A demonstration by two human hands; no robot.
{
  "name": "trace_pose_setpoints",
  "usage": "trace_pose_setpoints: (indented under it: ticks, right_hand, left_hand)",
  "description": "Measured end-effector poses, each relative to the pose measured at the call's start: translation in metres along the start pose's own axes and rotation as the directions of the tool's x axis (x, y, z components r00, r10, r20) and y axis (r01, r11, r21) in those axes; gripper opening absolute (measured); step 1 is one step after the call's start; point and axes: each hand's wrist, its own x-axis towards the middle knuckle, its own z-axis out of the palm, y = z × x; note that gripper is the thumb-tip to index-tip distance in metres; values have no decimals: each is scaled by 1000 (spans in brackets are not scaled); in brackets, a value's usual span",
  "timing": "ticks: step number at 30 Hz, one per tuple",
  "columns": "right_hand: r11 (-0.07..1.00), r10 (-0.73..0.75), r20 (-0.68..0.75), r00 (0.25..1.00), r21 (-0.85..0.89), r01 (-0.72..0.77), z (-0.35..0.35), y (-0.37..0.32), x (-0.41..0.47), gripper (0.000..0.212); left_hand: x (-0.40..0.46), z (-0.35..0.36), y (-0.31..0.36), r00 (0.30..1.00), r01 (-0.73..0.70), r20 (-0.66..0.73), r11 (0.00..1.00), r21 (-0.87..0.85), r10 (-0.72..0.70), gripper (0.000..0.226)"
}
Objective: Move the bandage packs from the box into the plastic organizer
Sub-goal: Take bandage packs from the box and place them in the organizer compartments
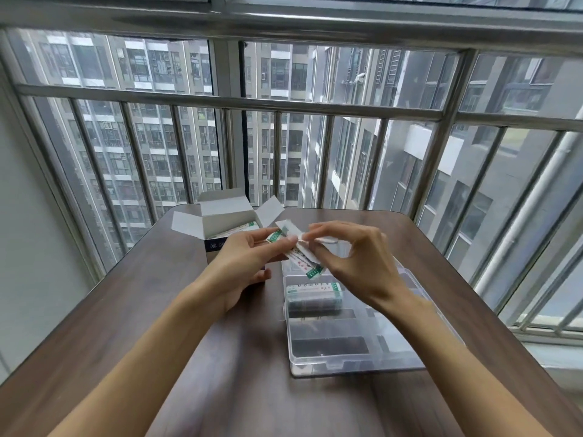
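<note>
Cardboard box [220,225], flaps open, more bandage packs [244,228] inside. Clear plastic organizer [347,357], lid open; stack of packs [314,291] lying crosswise in a far compartment, nearer compartments look bare. Left hand [249,257] fingers curled round a held bunch of packs [296,250], above organizer's far end. Long axis diagonal, from far-left down to near-right. Right hand [353,257] pinches a white strip [321,239] at the bunch's top.

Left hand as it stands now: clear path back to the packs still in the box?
Probably not right away. The left hand grips bandage packs together with the right hand, so it is occupied. The way itself looks free: the box stands open just behind it, flaps up, nothing between.
</note>
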Motion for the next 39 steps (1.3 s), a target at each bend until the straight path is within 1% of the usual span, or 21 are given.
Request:
trace_pose_setpoints:
  ticks: [3, 5, 7, 8, 10, 12, 13, 15, 17, 20, 23, 24, 25, 27, 28, 29, 30, 32, 34, 37, 39]
  right_hand:
    - [978, 82, 166, 983, 178, -111, 1, -3, -1, 22]
    - [927, 180, 248, 952, 281, -249, 1, -6, -1, 24]
    - [864, 269, 231, 935, 371, -340, 0, -7, 2, 17]
    - [835, 312, 212, 926, 404, -374, -1, -7, 3, 17]
    - [728, 426, 252, 869, 474, -495, -4, -5, 4, 22]
    - [576, 499, 376, 781, 529, -623, -8, -3, 5, 21]
    - [521, 512, 431, 744, 533, -667, -9, -2, 4, 20]
    - [477, 521, 492, 697, 509, -716, -11, -1, 5, 18]
    - [491, 520, 507, 688, 482, -726, -9, -2, 5, 18]
    - [551, 500, 493, 712, 453, -700, -8, -6, 5, 19]
    - [515, 474, 532, 701, 478, -711, -7, -9, 4, 19]
    - [508, 481, 530, 699, 482, -714, -6, -10, 3, 18]
    - [525, 498, 492, 714, 484, -700, -6, -10, 2, 15]
    - [628, 527, 329, 784, 471, -620, -10, -8, 1, 11]
    - [688, 508, 245, 826, 462, -560, -16, -7, 0, 11]
    - [748, 457, 184, 870, 449, -488, -23, -5, -1, 14]
    - [805, 385, 156, 909, 424, -414, -30, -3, -4, 19]
    - [906, 239, 179, 954, 313, -285, -41, 1, -11, 27]
    - [972, 151, 214, 965, 146, -184, -41, 6, -17, 24]
    - [997, 79, 177, 981, -20, -77, -30, 13, -18, 12]
    - [991, 50, 222, 974, -136, -20, -20, 12, -14, 6]
  left_hand:
    - [2, 0, -4, 999, -3, -40, 1000, 16, 4, 36]
    - [2, 0, -5, 998, -21, -63, 999, 35, 23, 29]
    - [2, 1, -5, 995, -46, -83, 998, 36, 49, 19]
    - [2, 1, -5, 994, -58, -95, 998, 34, 61, 17]
    - [2, 2, -5, 992, -75, -98, 996, 45, 79, 17]
    - [1, 3, -5, 994, -74, -73, 995, 60, 78, 17]
    - [1, 3, -5, 996, -70, -58, 995, 65, 74, 15]
    - [1, 2, -6, 997, -67, -30, 993, 93, 70, 14]
    - [3, 2, -8, 996, -81, -19, 986, 143, 85, 17]
    - [3, -1, -8, 995, -92, -22, 981, 172, 97, 17]
    - [3, -8, -4, 998, -64, 10, 985, 162, 64, 25]
    - [2, -10, -2, 998, -61, 20, 984, 170, 59, 25]
    - [2, -11, -1, 998, -65, 27, 981, 180, 61, 23]
    - [0, -11, 2, 996, -87, 16, 978, 192, 86, 16]
    - [-1, -13, 3, 994, -108, -1, 975, 193, 110, 12]
    - [-1, -15, 6, 990, -133, -20, 973, 191, 140, 10]
    - [-2, -17, 8, 985, -158, -36, 969, 190, 168, 8]
    - [-1, -22, 11, 975, -197, -63, 958, 209, 214, 6]
    - [0, -24, 13, 969, -210, -84, 952, 221, 233, 5]
    - [0, -24, 13, 968, -206, -103, 958, 201, 230, 4]
    - [-1, -25, 12, 967, -203, -117, 961, 188, 227, 4]
